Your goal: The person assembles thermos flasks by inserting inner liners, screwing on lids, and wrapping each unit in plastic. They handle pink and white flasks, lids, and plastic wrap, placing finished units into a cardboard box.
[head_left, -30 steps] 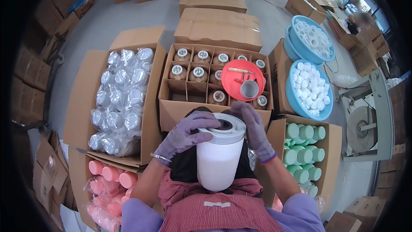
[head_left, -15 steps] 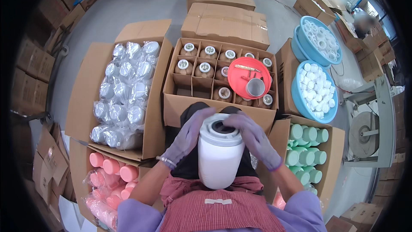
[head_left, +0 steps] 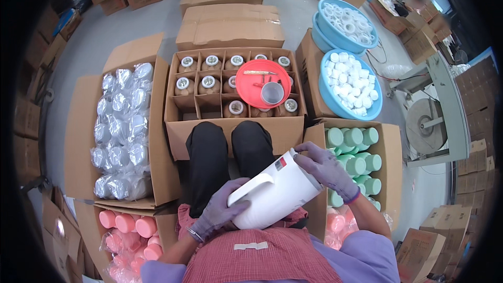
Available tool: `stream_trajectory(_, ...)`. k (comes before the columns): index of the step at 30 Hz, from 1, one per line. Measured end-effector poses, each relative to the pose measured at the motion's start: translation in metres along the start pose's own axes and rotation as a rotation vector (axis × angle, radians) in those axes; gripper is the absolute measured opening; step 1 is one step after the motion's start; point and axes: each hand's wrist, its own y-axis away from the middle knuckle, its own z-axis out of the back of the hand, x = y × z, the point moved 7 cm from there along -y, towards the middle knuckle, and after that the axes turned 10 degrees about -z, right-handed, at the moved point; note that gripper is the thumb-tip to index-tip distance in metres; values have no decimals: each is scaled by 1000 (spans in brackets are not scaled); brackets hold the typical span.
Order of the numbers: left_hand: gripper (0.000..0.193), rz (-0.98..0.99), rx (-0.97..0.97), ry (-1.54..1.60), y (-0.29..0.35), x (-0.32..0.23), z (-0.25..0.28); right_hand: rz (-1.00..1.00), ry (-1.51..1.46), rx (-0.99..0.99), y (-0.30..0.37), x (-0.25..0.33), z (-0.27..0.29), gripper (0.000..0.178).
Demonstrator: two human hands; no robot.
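A white handled jug (head_left: 288, 194), like a thermos pot, lies tilted across my lap with its mouth end up toward the right. My left hand (head_left: 224, 207), in a purple-grey glove, is wrapped round its lower part by the handle (head_left: 250, 188). At the mouth end my right hand (head_left: 327, 170), gloved the same way, grips the rim with bent fingers. The opening itself is turned away and hidden. A small red and dark label (head_left: 281, 163) shows on the side near the top.
Ahead stands a divided carton (head_left: 236, 131) of capped bottles with a red tray (head_left: 251, 91) on top. Cartons of wrapped clear cups (head_left: 120, 131), pink cups (head_left: 126, 224) and green cups (head_left: 356, 165) flank me. Blue basins hold white caps (head_left: 351, 81) and rings (head_left: 348, 23).
The jug has gone from upright between my knees to tilted rightward, its handle now showing. My left hand slid down to the lower part; my right stayed at the mouth end. The view shifted right.
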Motion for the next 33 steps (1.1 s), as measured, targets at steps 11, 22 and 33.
stream_trajectory(11,42,-624,20,-823,-54,-99,-10,-237,-1231,204,-39,-60,-35,53)
stream_trajectory(22,43,-702,92,-821,-77,-114,-1,-356,-1252,206,-58,-62,-33,58)
stream_trajectory(33,35,-652,47,-785,-81,-109,11,-270,-1197,242,-62,-63,-40,59)
